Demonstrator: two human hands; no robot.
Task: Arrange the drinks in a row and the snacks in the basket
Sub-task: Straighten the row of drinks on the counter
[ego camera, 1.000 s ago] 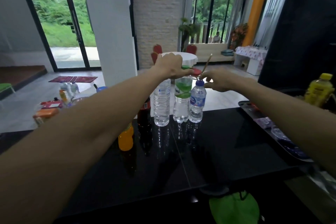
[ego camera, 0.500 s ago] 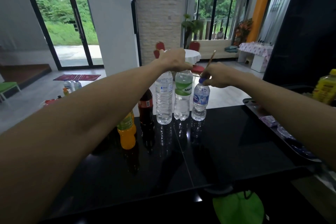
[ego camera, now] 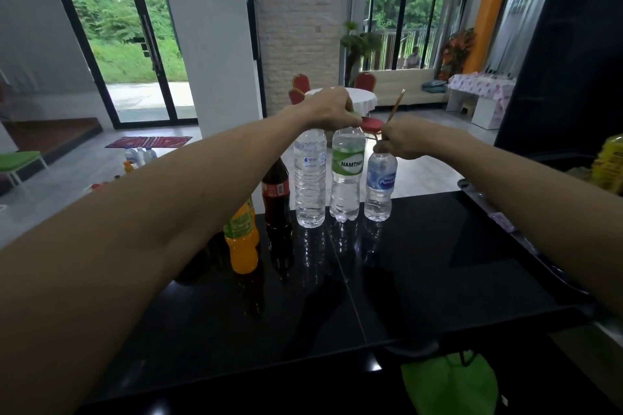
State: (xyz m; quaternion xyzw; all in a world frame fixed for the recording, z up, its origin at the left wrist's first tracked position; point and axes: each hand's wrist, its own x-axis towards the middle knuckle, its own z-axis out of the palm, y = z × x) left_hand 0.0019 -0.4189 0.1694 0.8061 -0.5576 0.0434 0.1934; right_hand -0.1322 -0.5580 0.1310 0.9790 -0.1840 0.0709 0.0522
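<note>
We're looking into a big open hall, something like a venue or a spacious home's reception room: a glossy black table (ego camera: 421,263) up front, red banquet chairs (ego camera: 365,81) around a round white-clothed table (ego camera: 365,99), tall black-framed glass doors (ego camera: 135,44) onto greenery, a pale brick pillar (ego camera: 296,27), a cream sofa (ego camera: 404,91).

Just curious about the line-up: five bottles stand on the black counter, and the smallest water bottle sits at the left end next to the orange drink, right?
Not quite. The head view shows the smallest water bottle at the right end of the row, far from the orange drink. Five bottles on the black counter is correct.
</note>
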